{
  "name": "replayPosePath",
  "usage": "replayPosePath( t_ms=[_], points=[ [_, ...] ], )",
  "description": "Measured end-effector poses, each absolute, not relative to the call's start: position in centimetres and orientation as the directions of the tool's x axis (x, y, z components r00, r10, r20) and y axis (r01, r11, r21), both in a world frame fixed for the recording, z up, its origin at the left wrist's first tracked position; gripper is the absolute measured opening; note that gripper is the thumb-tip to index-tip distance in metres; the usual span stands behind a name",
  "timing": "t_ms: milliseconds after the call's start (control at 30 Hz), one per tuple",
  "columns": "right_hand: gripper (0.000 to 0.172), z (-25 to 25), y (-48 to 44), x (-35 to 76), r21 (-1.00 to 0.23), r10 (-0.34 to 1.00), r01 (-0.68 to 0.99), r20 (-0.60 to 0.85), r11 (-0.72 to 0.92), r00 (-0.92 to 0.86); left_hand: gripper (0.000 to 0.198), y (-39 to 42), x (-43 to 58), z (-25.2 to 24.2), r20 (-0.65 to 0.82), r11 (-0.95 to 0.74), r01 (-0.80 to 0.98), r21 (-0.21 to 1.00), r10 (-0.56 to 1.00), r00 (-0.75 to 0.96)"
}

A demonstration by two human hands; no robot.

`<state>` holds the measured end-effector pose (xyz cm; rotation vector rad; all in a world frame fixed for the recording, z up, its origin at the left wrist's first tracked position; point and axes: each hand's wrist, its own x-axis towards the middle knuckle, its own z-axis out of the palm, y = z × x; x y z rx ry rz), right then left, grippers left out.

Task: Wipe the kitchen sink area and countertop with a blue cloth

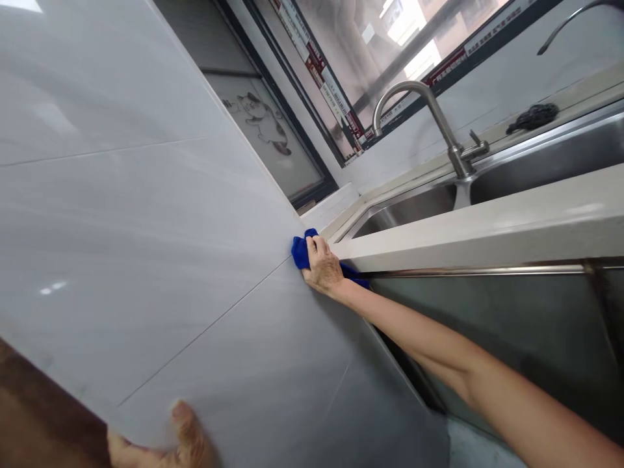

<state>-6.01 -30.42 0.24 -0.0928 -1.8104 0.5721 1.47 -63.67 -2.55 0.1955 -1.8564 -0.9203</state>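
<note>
View: head camera, tilted, looking along a wall towards a kitchen counter.
Right hand: the right hand (322,266) sits at picture centre, its arm entering from 4 o'clock. The fingers are curled tight around the blue cloth (301,251), with the back of the hand towards the camera.
Blue cloth: bunched and pressed against the tiled wall (146,227) where it meets the end of the countertop (487,227). One fold shows at 10 o'clock of the right hand, and a second end shows at 4 o'clock of it, under the counter edge.
Left hand: the left hand (168,442) is at 7 o'clock of the picture, partly cut by the lower edge. It lies open against the wall tile and grips nothing; only the thumb and part of the palm show.
Hands, relation: well apart, the left at 7 o'clock of the right.
Tiled wall: pale glossy tiles with thin grout lines, filling the left half.
Countertop: light stone, running from the cloth towards 3 o'clock.
Sink: the steel sink (536,162) is set in the countertop, at 2 o'clock of the right hand.
Faucet: the arched steel faucet (462,159) stands at the sink's rim, at 1 o'clock of the cloth.
Window: the dark-framed window (390,45) is at 12 to 1 o'clock, behind the faucet.
Dark bundle: the dark bundle (533,117) lies on the ledge behind the sink; what it is cannot be told.
Cat picture: the cat picture (263,117) is on a frosted pane at 11 o'clock.
Cabinet front: the dark cabinet front (487,338) is under the countertop at 4 o'clock, with the right arm across it.
Brown surface: the brown surface (34,416) is in the 8 o'clock corner, just beside the left hand.
</note>
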Motion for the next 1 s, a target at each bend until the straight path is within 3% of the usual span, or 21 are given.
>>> replayPosePath(
  t_ms=[233, 367, 500, 633, 700, 767, 833, 1000],
  points=[
    [0.082, 2.5, -39.5, -3.5, -0.202, 0.108, -0.387, 0.962, 0.900, -0.251, 0.107, -63.1, 2.2, -2.9, 0.792, 0.721, 0.374, 0.584, -0.404, -0.458],
    [0.078, 2.8, -44.8, -1.8, 0.080, -0.172, -0.455, 0.971, 0.887, -0.165, 0.102, -63.5, 1.6, -3.5, 0.815, 0.715, 0.424, 0.556, -0.372, -0.444],
    [0.063, 0.2, -49.2, -0.4, 0.415, -0.480, -0.516, 0.877, 0.750, 0.008, 0.087, -64.1, 1.1, -4.0, 0.833, 0.669, 0.503, 0.547, -0.374, -0.408],
    [0.063, -3.1, -48.3, -0.1, 0.609, -0.669, -0.530, 0.737, 0.590, 0.100, 0.078, -64.3, 1.1, -4.4, 0.787, 0.585, 0.531, 0.613, -0.395, -0.473],
    [0.053, -4.0, -46.5, -0.7, 0.682, -0.717, -0.496, 0.679, 0.537, 0.159, 0.072, -64.2, 1.1, -4.7, 0.788, 0.588, 0.528, 0.612, -0.400, -0.468],
    [0.043, -3.8, -44.7, -1.2, 0.724, -0.729, -0.454, 0.653, 0.520, 0.204, 0.071, -64.0, 0.9, -4.9, 0.837, 0.620, 0.562, 0.547, -0.383, -0.391],
    [0.043, -2.4, -43.9, -1.4, 0.720, -0.724, -0.443, 0.660, 0.534, 0.200, 0.072, -63.8, 0.7, -5.2, 0.871, 0.640, 0.591, 0.492, -0.369, -0.325],
    [0.064, 3.5, -46.6, 0.0, 0.502, -0.571, -0.517, 0.821, 0.693, 0.031, 0.071, -63.4, 0.9, -5.4, 0.879, 0.616, 0.627, 0.476, -0.364, -0.309]
  ],
)
